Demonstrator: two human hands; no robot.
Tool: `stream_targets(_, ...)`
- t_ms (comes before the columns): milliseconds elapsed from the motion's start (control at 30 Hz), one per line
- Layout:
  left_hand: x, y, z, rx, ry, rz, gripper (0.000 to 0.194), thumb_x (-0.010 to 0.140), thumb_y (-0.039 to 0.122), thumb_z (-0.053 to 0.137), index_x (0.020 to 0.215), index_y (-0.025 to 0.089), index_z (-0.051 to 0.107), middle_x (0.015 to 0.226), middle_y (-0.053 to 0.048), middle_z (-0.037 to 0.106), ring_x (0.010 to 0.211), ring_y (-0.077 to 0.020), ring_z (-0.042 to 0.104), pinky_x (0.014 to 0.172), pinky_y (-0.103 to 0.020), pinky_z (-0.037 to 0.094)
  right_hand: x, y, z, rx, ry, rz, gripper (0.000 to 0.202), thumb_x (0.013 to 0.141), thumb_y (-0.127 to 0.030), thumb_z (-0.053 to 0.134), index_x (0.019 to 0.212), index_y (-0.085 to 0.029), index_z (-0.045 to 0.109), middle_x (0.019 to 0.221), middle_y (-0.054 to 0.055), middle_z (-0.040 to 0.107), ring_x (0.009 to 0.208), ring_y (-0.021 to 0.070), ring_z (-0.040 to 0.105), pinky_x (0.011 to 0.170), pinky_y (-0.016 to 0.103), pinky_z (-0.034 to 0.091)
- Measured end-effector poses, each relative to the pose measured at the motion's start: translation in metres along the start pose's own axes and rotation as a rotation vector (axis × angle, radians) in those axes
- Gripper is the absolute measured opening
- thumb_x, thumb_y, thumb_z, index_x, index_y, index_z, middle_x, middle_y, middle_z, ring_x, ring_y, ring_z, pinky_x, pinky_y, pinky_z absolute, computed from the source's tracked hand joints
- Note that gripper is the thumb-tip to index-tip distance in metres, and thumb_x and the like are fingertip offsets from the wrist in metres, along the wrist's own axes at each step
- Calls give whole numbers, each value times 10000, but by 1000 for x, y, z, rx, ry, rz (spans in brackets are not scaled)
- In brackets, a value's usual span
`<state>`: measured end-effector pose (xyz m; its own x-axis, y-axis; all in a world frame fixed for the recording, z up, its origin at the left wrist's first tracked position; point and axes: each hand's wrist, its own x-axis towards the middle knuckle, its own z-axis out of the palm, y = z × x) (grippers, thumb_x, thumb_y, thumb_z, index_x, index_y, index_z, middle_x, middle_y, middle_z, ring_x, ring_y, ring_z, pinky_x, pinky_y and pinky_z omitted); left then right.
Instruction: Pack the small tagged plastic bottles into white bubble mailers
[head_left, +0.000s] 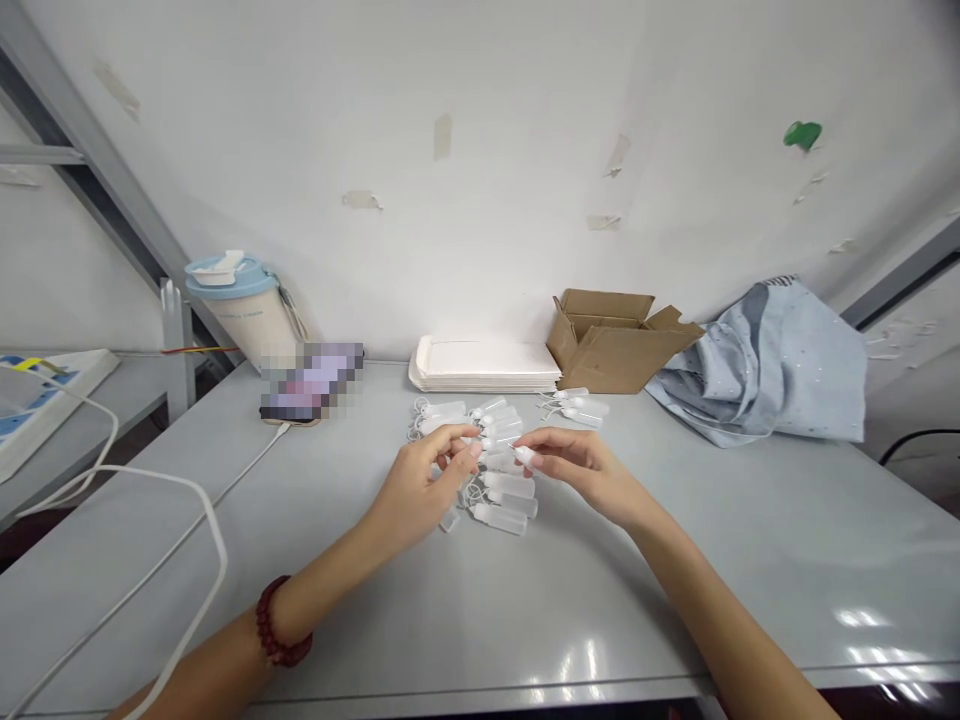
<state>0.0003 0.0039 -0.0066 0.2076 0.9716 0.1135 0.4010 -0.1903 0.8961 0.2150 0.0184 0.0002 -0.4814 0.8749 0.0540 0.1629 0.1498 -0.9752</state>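
Over a group of small translucent plastic bottles [501,517] with white tops and thin looped straps, both hands work close together. My right hand [592,470] pinches a small white needle-tip cap [525,456]; its thin point faces left. Whether a bottle body is attached behind it, hidden by the fingers, I cannot tell. My left hand [420,485] is closed, thumb against the fingers, just left of that tip. Whatever lies between its fingertips is too small to make out. Similar bottles lie under and behind both hands.
A stack of white envelopes [487,365] and an open cardboard box [619,345] stand against the wall. Several more bottles [581,412] lie before the box. At left are a lidded cup [251,315], a blurred phone [315,382] and white cables [214,520]; at right, bunched grey-blue cloth [787,365].
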Motion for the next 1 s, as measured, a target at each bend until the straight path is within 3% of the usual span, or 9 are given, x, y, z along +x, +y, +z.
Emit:
stream_targets(67,1,0,0,-45,-7,-21,322,866,425,458,1046,200,601,781,-6,643,809,-166,581,643,-245,451,-1,0,2,20,-39,14,190,849,-332,566,953,-206,662,824,13,633,763,132,563,743,278,442)
stream_targets(167,2,1,-2,-60,-39,-10,281,866,398,465,831,178,637,742,-5,626,748,-150,569,655,-244,442,-1,0,4,40,-86,27,195,845,-325,571,959,-196,662,842,19,628,738,125,546,722,278,436)
stream_targets(267,2,2,-4,-63,-75,-4,298,860,380,481,703,166,618,702,-1,612,703,-135,549,657,-238,428,0,-2,7,44,-70,14,193,847,-323,568,958,-197,663,886,25,632,721,117,541,713,276,440)
stream_targets(433,1,3,-5,-112,-124,-20,286,833,379,531,679,163,638,644,5,595,620,-113,502,595,-223,404,0,-3,11,76,-5,-31,188,836,-336,584,948,-209,664,862,16,629,693,110,529,680,262,459)
stream_targets(667,1,4,-5,-196,-207,18,252,842,314,512,702,158,652,704,-12,640,592,-97,495,596,-222,433,0,1,13,79,-25,-41,200,853,-330,564,975,-201,657,894,29,630,746,119,530,684,260,447)
stream_targets(1000,0,9,-6,-183,-229,53,243,855,289,482,716,159,633,690,-10,621,604,-105,513,599,-233,449,-2,1,13,47,-44,-43,216,865,-362,538,974,-214,652,897,23,627,759,123,524,692,267,443)
